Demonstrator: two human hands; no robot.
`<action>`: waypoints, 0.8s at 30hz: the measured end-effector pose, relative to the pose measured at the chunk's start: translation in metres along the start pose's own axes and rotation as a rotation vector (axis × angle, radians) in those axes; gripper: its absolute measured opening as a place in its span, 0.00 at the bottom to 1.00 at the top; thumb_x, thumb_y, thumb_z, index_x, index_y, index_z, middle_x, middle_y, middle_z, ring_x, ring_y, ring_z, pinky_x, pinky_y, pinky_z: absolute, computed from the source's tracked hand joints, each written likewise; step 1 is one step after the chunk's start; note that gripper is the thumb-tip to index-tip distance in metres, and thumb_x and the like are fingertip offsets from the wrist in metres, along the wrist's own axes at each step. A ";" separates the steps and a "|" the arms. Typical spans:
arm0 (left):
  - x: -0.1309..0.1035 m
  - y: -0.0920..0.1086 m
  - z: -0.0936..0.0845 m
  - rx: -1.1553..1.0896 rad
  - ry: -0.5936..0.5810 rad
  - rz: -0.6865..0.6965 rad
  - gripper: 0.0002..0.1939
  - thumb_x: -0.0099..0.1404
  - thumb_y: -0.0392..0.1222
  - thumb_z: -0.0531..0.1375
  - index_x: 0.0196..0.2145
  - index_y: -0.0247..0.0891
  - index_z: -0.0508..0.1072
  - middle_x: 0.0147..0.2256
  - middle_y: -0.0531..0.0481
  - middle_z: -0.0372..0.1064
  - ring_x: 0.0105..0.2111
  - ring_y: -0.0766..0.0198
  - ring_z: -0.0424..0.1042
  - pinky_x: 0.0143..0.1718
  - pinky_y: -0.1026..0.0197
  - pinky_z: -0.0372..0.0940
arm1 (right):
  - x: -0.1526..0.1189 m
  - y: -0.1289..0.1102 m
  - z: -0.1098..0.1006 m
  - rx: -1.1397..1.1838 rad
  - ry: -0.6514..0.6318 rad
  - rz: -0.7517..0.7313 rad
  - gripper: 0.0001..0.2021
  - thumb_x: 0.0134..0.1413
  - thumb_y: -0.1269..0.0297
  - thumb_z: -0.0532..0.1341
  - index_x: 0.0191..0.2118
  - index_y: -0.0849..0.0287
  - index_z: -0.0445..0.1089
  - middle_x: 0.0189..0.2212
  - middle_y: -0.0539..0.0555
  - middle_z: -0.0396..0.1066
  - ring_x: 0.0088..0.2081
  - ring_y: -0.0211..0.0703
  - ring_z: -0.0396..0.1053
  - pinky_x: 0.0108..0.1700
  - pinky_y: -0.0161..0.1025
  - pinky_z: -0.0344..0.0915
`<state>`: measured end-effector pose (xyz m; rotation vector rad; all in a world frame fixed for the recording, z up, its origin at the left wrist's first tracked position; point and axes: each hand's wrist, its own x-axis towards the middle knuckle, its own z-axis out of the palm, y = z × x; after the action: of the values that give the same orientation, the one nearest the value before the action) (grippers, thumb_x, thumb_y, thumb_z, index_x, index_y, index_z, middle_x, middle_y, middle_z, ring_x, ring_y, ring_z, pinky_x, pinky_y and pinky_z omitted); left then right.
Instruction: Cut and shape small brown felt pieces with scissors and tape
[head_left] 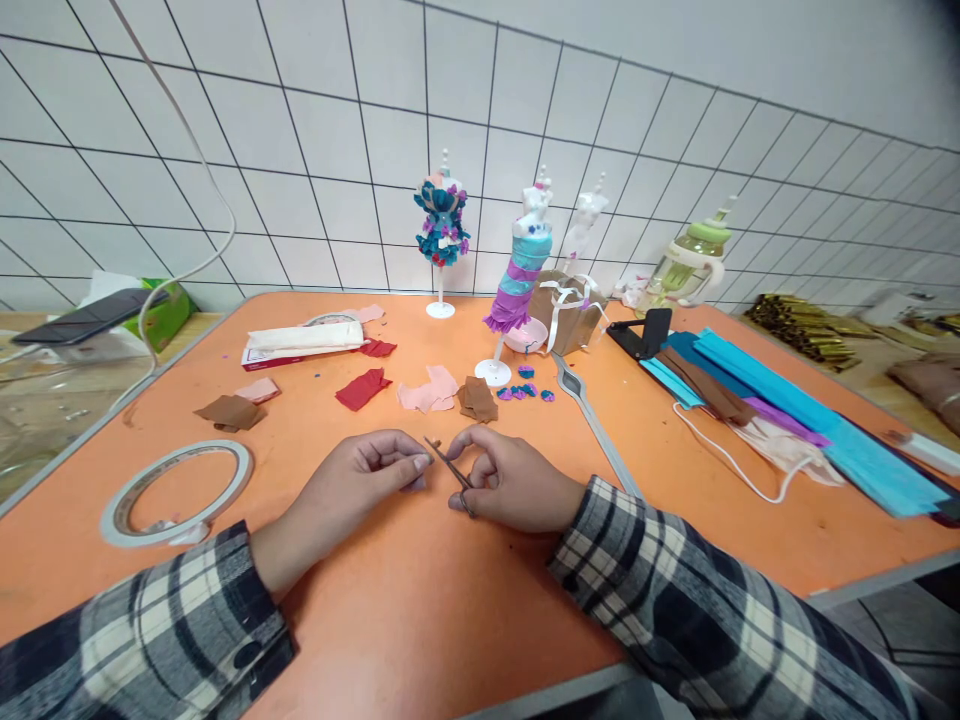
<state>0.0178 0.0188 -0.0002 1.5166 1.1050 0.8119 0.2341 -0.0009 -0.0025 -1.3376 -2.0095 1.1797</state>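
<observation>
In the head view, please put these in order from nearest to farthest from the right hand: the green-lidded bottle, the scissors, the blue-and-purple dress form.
1. Scissors: nearest, held in the right hand.
2. Blue-and-purple dress form: standing beyond the hand.
3. Green-lidded bottle: farthest, at the back right.

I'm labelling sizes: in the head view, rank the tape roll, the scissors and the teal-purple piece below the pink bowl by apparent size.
1. tape roll
2. scissors, partly hidden by the right hand
3. teal-purple piece
</observation>
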 end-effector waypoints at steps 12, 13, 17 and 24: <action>0.002 -0.006 -0.001 -0.083 0.055 -0.106 0.20 0.57 0.58 0.67 0.38 0.39 0.83 0.34 0.47 0.81 0.32 0.60 0.75 0.37 0.59 0.70 | 0.003 0.011 -0.016 -0.345 0.210 0.118 0.21 0.47 0.65 0.68 0.49 0.55 0.69 0.29 0.48 0.70 0.32 0.40 0.67 0.33 0.36 0.56; 0.002 -0.006 0.000 -0.103 0.046 -0.102 0.20 0.57 0.58 0.68 0.37 0.39 0.83 0.33 0.47 0.80 0.31 0.61 0.75 0.37 0.59 0.70 | 0.003 0.011 -0.016 -0.281 0.175 0.151 0.25 0.45 0.66 0.68 0.51 0.56 0.66 0.26 0.45 0.69 0.30 0.39 0.67 0.31 0.36 0.56; -0.001 -0.004 0.004 -0.191 -0.014 -0.110 0.22 0.56 0.60 0.68 0.37 0.38 0.83 0.31 0.47 0.80 0.32 0.61 0.75 0.39 0.58 0.70 | 0.005 0.012 -0.015 -0.122 0.051 0.229 0.23 0.40 0.67 0.70 0.44 0.56 0.63 0.25 0.43 0.69 0.27 0.37 0.67 0.27 0.33 0.57; -0.003 -0.010 0.005 -0.302 0.032 -0.159 0.19 0.48 0.49 0.76 0.38 0.41 0.83 0.42 0.47 0.81 0.43 0.57 0.76 0.48 0.57 0.68 | 0.006 0.011 -0.016 -0.128 -0.016 0.319 0.08 0.43 0.67 0.69 0.30 0.58 0.69 0.20 0.44 0.65 0.22 0.34 0.61 0.25 0.33 0.52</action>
<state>0.0190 0.0148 -0.0113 1.1539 1.0587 0.8519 0.2492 0.0132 -0.0035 -1.7688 -1.9608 1.2138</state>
